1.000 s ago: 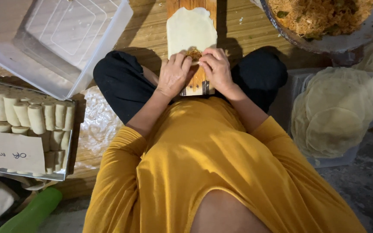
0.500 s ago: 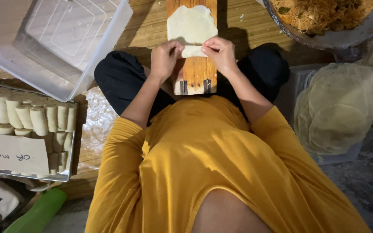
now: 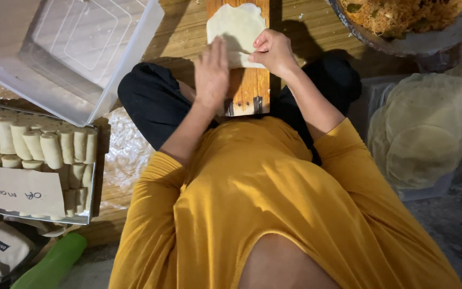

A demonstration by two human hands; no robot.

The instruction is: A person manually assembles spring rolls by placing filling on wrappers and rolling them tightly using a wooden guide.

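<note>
Both hands, left hand [image 3: 212,69] and right hand [image 3: 271,51], grasping wrapper [image 3: 236,24] (filling bowl [image 3: 402,40] beyond).

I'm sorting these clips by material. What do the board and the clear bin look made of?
Board: looks like wood, warm brown with lengthwise grain, smooth and perhaps varnished.
Bin: looks like clear plastic, glossy, with moulded ribs and the floor showing through.
Both hands press a pale wrapper, seemingly thin dough.

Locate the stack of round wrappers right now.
Head view, on the person's right: the stack of round wrappers sits in a clear tub, below the bowl of filling.
</note>
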